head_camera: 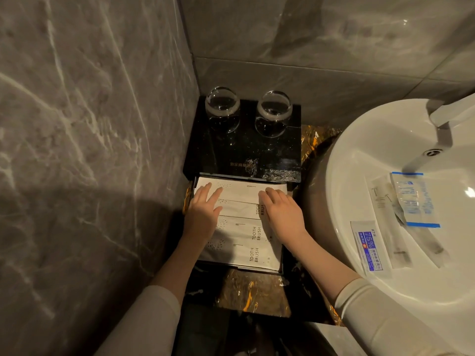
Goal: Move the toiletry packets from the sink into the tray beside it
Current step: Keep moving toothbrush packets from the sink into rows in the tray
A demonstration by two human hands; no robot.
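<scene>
Several white toothbrush packets [241,227] lie overlapping in a black tray [282,263] on the counter left of the white sink [359,160]. My left hand [204,211] rests flat on the packets' left side, fingers straight. My right hand [282,211] presses on their right side with its fingers lightly bent on the farthest packet. In the sink basin lie a blue-and-white wipe packet [368,249], a clear packet with blue bands [413,199], and clear slim packets [380,196] partly under them.
Two clear glasses [223,109] [274,113] stand on a black box [244,150] behind the tray. A chrome faucet [447,111] juts over the sink at the right. Grey stone walls close in on the left and behind. The counter [257,291] is dark marble.
</scene>
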